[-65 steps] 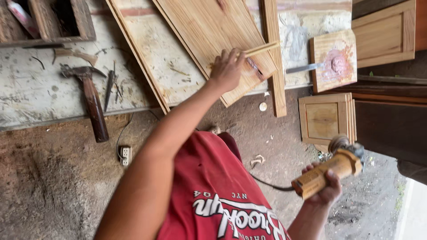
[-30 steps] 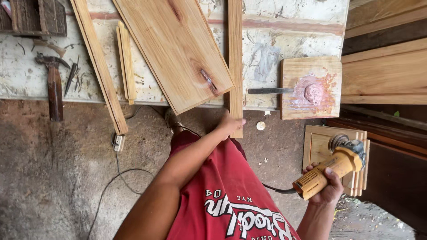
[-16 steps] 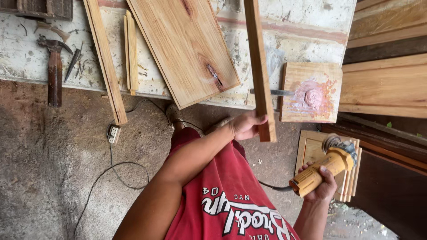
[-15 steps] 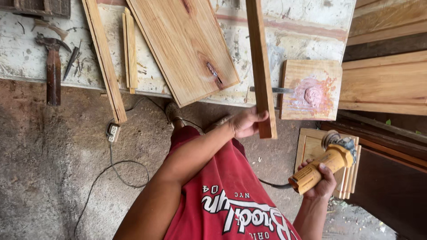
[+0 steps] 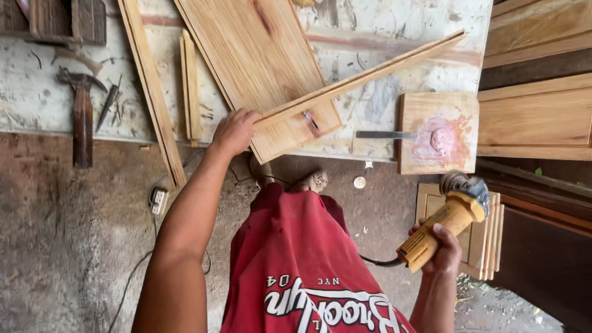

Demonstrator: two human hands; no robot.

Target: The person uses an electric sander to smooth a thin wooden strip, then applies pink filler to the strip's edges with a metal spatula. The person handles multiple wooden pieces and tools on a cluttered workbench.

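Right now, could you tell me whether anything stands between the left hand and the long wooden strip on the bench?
Nothing visible does. The left hand already grips the near end of the long wooden strip, which lies slanted across the wooden panel. The right hand holds the yellow angle grinder well clear, off the bench.

My left hand [image 5: 233, 131] grips a bare, smooth wooden strip [image 5: 361, 77]; my right hand [image 5: 439, 251] holds a yellow plastic grinder [image 5: 445, 223] (matt, dusty) over a rough, paint-stained bench [image 5: 382, 105].

Woodworking shop, stained white workbench [image 5: 37, 98], pale wooden panels and strips [image 5: 259, 55], rusty claw hammer [image 5: 81, 117], yellow angle grinder [image 5: 447, 222], dirt floor [image 5: 68, 234]
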